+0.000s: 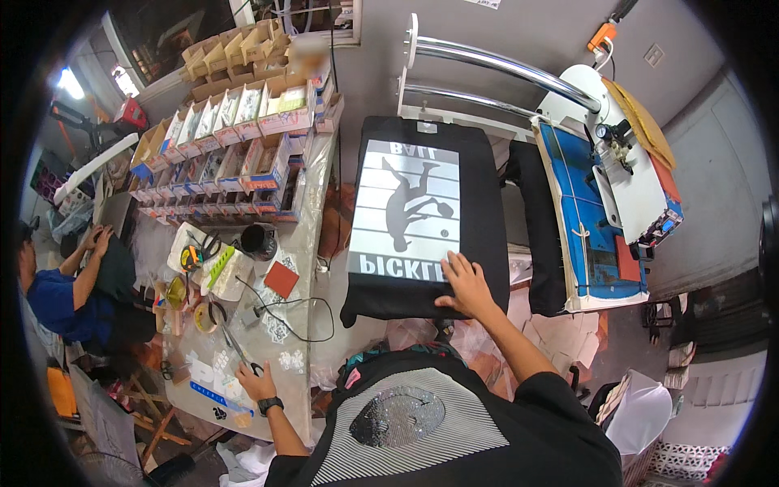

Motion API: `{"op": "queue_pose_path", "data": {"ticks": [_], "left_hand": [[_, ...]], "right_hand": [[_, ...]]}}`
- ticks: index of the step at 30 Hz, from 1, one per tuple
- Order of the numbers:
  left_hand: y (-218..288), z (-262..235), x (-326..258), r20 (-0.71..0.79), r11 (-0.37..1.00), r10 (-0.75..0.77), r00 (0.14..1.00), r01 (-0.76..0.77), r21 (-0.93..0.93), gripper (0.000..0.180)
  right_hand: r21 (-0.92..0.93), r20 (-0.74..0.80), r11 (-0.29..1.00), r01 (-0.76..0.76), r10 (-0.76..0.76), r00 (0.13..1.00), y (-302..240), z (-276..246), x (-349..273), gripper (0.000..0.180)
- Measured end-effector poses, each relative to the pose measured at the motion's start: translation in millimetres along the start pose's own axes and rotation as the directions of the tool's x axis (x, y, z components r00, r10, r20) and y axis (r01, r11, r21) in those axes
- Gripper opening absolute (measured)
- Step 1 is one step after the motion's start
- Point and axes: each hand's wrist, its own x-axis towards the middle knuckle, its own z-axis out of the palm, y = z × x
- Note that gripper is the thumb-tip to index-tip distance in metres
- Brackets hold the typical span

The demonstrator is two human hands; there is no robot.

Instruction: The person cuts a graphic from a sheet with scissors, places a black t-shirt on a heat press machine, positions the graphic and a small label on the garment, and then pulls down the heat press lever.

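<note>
Shirt [484,211] black, grey-white print [373,207]; right hand [466,286] spread on it, left hand [258,383] at scissors [234,345], grip unclear.

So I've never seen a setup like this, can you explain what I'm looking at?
There's no robot here: it's one picture from a wide fisheye camera on a person's head, looking down at their two bare hands. The right hand is spread flat on a black shirt, by the corner of a white transfer sheet showing a gray figure. The left hand is at the handles of scissors on the worktable; I can't tell whether it grips them. Cardboard bins stand there too. The machine on the right looks like a heat press. Another person is at far left.
</note>
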Motion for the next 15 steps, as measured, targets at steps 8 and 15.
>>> {"op": "queue_pose_path", "data": {"ticks": [8, 15], "left_hand": [[-12, 32, -5, -0.020, 0.987, 0.071, 0.997, -0.067, 0.146, 0.072], [228, -89, -1, -0.051, 0.452, 0.638, 0.768, -0.428, -0.783, 0.108]], "right_hand": [[0.067, -0.138, 0.982, 0.175, -0.165, 0.977, 0, -17, -27, 0.011], [0.729, 0.106, 0.685, 0.010, -0.127, 0.986, -27, -177, -24, 0.014]]}}
